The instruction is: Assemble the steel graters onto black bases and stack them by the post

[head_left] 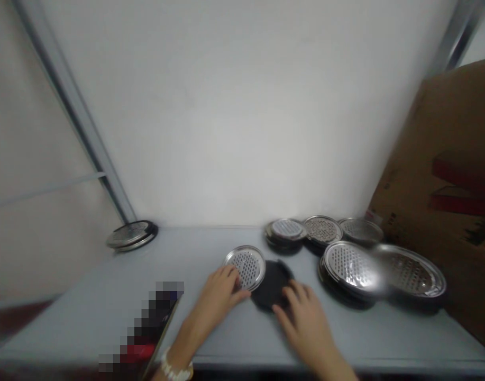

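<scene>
My left hand (219, 295) rests its fingertips on the near edge of a round perforated steel disc (247, 266) lying on the grey table (107, 301); the fingers are curled on its rim. My right hand (301, 312) lies with fingers spread on a black round tray (271, 286) that sits partly under the disc. Both objects lie at the table's middle, close to the front edge.
Stacks of similar steel discs in black trays stand at the right (351, 267) (412, 275) and behind (285, 231) (322, 230) (361, 230). Another stack (131, 235) sits at the back left. A brown cardboard box (444, 201) fills the right side. A white wall is behind.
</scene>
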{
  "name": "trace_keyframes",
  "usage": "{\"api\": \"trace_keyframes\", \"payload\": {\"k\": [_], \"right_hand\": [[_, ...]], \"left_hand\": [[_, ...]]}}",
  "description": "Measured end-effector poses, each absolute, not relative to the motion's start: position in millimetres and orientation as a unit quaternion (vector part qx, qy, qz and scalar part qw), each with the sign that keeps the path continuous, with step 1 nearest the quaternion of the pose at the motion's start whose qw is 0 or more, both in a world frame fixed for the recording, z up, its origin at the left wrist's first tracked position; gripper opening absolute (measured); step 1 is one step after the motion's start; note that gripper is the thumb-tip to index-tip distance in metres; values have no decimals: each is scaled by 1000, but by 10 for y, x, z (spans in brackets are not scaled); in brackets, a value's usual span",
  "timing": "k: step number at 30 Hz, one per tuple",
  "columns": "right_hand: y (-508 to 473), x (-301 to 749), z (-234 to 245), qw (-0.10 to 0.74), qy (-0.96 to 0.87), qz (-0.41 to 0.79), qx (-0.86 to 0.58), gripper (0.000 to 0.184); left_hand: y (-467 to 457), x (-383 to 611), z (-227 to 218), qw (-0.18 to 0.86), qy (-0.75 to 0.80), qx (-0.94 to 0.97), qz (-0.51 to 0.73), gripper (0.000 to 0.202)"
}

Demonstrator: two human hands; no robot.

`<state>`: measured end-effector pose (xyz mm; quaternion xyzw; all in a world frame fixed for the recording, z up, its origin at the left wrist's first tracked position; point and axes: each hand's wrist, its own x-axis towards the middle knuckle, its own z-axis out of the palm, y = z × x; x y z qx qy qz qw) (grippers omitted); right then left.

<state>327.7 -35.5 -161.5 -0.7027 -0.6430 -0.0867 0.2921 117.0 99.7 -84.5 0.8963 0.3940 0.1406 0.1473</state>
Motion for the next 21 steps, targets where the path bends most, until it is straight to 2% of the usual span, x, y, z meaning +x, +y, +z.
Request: {"api": "trace_keyframes", "payload": {"k": [5,13,21], "right_hand": [[-398,3596,-1660,277,-607,-118,-736,34],[-300,3665,-1666,299,-600,-95,-736,32],[-320,3625,-1759,311,-628,-63,-711,37]], "left_hand": [[1194,1038,-857,138,441,879,117,13],[1362,959,-837,174,447,867,135,11],[1210,874,-552,181,431,867,173,13]]}}
